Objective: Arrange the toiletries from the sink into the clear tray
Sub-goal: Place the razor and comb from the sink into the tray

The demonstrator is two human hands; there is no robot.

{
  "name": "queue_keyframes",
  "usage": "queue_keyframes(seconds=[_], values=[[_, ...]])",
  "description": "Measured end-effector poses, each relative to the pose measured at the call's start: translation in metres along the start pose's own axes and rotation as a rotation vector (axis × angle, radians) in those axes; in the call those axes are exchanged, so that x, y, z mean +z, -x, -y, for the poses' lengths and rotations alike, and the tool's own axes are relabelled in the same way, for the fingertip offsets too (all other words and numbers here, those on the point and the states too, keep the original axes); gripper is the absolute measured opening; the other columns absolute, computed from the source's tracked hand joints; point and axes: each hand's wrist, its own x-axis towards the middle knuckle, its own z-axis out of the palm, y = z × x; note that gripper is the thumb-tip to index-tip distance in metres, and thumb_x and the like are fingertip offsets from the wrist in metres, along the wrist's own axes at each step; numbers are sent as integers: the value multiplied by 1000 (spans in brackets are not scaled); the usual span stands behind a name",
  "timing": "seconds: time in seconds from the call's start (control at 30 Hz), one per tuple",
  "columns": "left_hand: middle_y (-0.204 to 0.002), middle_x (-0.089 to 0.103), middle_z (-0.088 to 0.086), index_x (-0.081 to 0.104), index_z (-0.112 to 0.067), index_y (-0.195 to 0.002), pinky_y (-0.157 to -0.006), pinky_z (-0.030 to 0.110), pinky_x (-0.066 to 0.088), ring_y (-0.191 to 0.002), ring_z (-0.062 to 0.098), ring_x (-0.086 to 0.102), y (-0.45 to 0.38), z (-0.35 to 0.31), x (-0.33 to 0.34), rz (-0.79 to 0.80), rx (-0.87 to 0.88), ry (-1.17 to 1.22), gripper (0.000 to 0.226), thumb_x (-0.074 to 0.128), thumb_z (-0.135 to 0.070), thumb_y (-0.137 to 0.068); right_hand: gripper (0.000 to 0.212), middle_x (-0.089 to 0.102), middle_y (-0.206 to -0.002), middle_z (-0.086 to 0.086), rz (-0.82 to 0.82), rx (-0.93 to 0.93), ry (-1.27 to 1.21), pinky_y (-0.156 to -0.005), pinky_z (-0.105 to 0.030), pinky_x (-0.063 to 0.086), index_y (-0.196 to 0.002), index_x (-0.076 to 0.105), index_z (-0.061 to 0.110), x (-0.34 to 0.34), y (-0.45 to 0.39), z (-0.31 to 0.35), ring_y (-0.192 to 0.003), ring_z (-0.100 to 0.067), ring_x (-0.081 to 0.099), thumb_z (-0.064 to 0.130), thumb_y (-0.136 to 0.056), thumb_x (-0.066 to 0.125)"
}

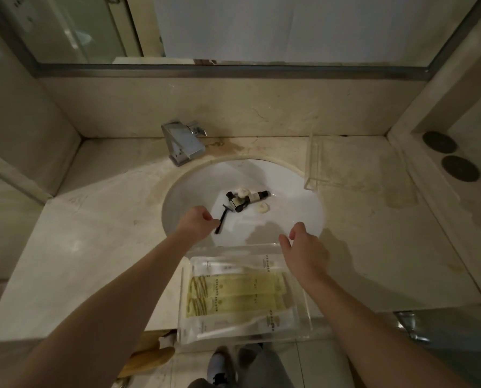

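Your left hand (195, 223) pinches the black razor (223, 219) in the sink (298, 208); your right hand (303, 247) (grip released) hovers over the clear tray (303, 312) on the desk (94, 261).

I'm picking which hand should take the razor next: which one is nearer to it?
Left. The left hand is at the black razor, fingers curled at its handle in the sink. The right hand is apart, off to the razor's right, over the clear tray.
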Motion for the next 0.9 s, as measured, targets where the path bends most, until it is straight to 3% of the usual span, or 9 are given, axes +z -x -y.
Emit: queue_keyframes(seconds=[0.13, 0.33, 0.53, 0.73, 0.83, 0.9], values=[[-81, 57, 6, 49, -19, -65, -70, 28, 39, -82, 23, 52, -19, -1, 3, -36, -66, 71, 25, 66, -20, -84, 23, 62, -79, -3, 51, 32, -66, -60, -30, 43, -97, 47, 18, 2, -22, 1, -71, -25, 57, 40, -96, 44], [-81, 63, 12, 52, -18, -66, -76, 35, 51, -91, 35, 65, -49, -2, 19, -42, -179, 139, 20, 67, -18, -79, 16, 67, -87, -5, 149, 47, -151, -65, -31, 47, -94, 51, 20, 14, -63, 4, -77, -26, 59, 36, -93, 47], [-91, 69, 15, 49, -21, -64, -76, 31, 49, -94, 34, 65, -82, -10, 41, -30, -278, 165, 22, 65, -17, -79, 12, 65, -95, 0, 259, 15, -164, -68, -31, 47, -96, 54, 22, 38, -105, 3, -80, -22, 58, 33, -91, 50], [-93, 65, 12, 50, -19, -72, -69, 29, 45, -84, 29, 61, -115, -11, 60, -25, -339, 103, 15, 59, -16, -84, 18, 59, -106, -1, 374, -40, -183, -75, -32, 48, -106, 55, 20, 65, -142, 2, -91, -20, 58, 30, -91, 53], [-89, 63, 12, 54, -15, -79, -75, 33, 47, -98, 32, 61, -127, -7, 68, -28, -364, 49, 6, 56, -14, -85, 19, 58, -107, -2, 423, -68, -198, -74, -31, 46, -107, 55, 19, 79, -155, 4, -92, -21, 59, 29, -91, 55], [-99, 65, 13, 59, -10, -91, -80, 34, 48, -104, 32, 58, -134, -2, 73, -28, -383, 4, 9, 56, -16, -86, 20, 57, -108, -4, 454, -96, -208, -74, -32, 47, -108, 55, 18, 89, -161, 5, -93, -22, 58, 28, -90, 54]])
